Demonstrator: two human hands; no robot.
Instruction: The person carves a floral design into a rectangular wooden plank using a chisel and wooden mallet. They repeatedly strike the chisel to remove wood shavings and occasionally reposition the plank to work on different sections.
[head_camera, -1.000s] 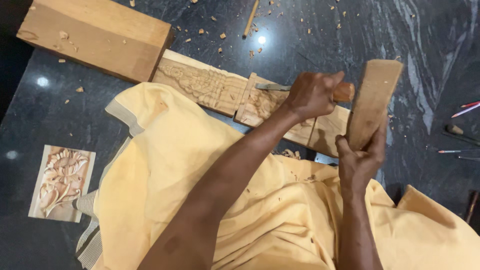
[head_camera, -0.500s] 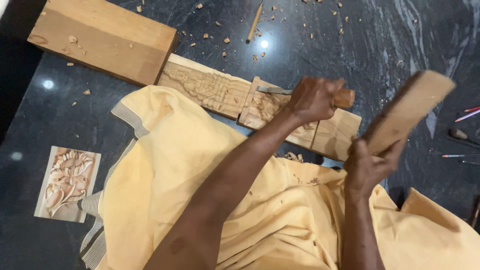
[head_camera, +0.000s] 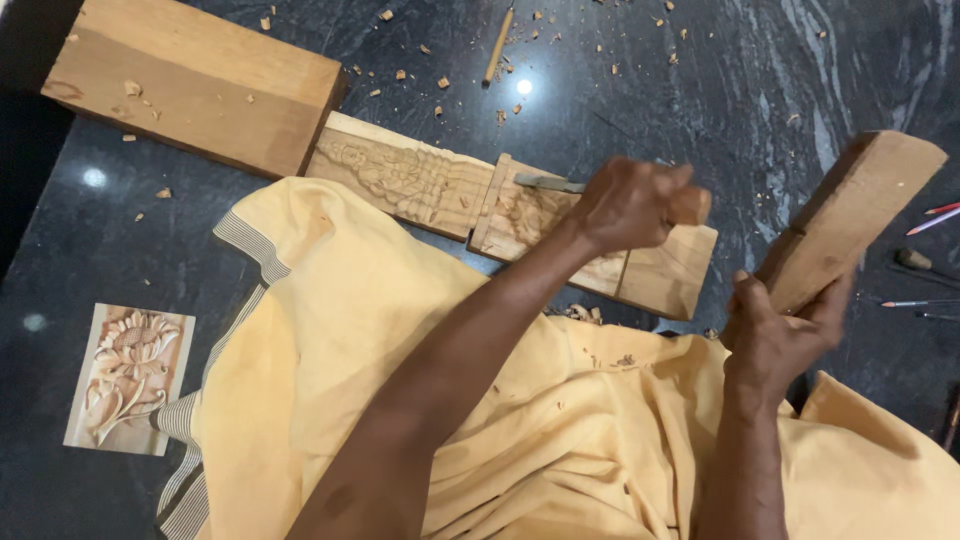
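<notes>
Carved wood panel (head_camera: 450, 195) lies flat on dark stone floor (head_camera: 700, 90), one end butted vs. big plain wood block (head_camera: 190, 85), near edge against the yellow cloth (head_camera: 400, 400) over the person's lap. Left hand (head_camera: 635, 205) is fisted tight round the chisel (head_camera: 550, 183); blade tip sits on the relief, pointing toward the block. Right hand (head_camera: 785, 335) wraps the wooden mallet (head_camera: 850, 215), raised & tilted, well apart from chisel handle.

Judgement, for a good strike: keep chisel angle low, tip seated before the blow, hit handle end square w/ light taps, else the cut may tear the detail. The block looks to act as a stop, so drive toward it. Chips (head_camera: 520, 60) litter the floor; small carved sample (head_camera: 125, 375) lies left of the cloth.
</notes>
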